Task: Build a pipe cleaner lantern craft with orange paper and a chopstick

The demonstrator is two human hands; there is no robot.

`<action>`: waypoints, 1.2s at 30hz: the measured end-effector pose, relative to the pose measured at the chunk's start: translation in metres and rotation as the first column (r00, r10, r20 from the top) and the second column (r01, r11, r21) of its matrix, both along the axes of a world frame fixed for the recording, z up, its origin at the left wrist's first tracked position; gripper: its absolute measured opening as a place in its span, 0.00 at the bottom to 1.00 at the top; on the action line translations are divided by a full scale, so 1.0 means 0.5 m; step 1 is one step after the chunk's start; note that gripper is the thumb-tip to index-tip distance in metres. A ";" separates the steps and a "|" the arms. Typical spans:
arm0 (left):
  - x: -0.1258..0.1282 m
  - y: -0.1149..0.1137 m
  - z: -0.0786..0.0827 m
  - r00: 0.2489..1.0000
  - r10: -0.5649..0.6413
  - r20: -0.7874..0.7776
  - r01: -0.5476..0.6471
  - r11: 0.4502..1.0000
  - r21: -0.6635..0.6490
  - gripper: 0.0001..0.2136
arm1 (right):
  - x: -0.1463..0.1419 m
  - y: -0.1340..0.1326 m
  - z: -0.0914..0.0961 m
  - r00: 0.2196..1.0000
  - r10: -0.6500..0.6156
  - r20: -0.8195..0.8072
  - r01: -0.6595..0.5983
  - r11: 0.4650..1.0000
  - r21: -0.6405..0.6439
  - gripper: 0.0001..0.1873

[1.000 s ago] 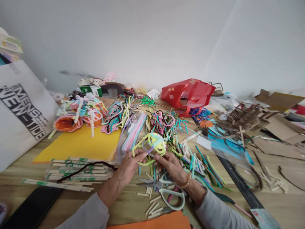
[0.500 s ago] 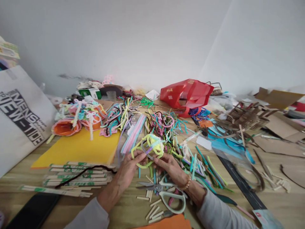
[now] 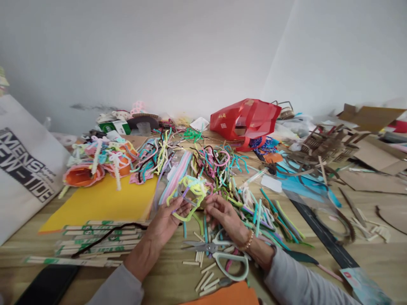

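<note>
My left hand (image 3: pixel 168 218) pinches a loose shape of bent pipe cleaners (image 3: pixel 193 190), mostly yellow-green with some pale blue and purple. Its loops stand up above the fingers. Just to the right, my right hand (image 3: pixel 222 214) has its thumb and fingers curled together near the shape's edge. Whatever lies between those fingertips is too small to tell. Scissors (image 3: pixel 208 248) with pale handles lie below the hands, blades partly apart and pointing left. Short wooden stick pieces (image 3: pixel 206 281) are scattered beside them.
Bundles of pipe cleaners (image 3: pixel 219 163) lie behind my hands. Yellow sheets (image 3: pixel 101 203) and paper-wrapped chopsticks (image 3: pixel 98 237) are on the left, with a dark phone (image 3: pixel 47 284). A red bag (image 3: pixel 244 118) stands at the back. Cardboard (image 3: pixel 375 182) lies right, orange sheet (image 3: pixel 229 296) in front.
My right hand has come away a little to the right from the pipe-cleaner shape. My left hand has shifted slightly left with it, tilting it. The camera view has moved slightly.
</note>
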State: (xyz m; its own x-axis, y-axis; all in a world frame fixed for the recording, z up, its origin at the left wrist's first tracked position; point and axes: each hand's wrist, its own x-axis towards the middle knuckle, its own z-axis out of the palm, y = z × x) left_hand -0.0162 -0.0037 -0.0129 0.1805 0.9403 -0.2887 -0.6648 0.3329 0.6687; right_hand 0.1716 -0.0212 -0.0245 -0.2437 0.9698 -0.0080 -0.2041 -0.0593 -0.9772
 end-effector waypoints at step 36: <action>0.018 -0.026 0.034 0.584 0.343 -0.735 0.162 0.838 0.520 0.04 | -0.009 0.000 0.091 0.371 -0.544 0.753 -0.364 0.661 0.656 0.10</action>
State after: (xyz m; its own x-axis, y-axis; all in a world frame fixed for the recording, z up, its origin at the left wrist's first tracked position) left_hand -0.0072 -0.0168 0.0040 0.0286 0.9725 0.2311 0.1972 -0.2321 0.9525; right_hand 0.1673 -0.0212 0.0212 -0.4368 0.7773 0.4528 0.7808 0.5776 -0.2384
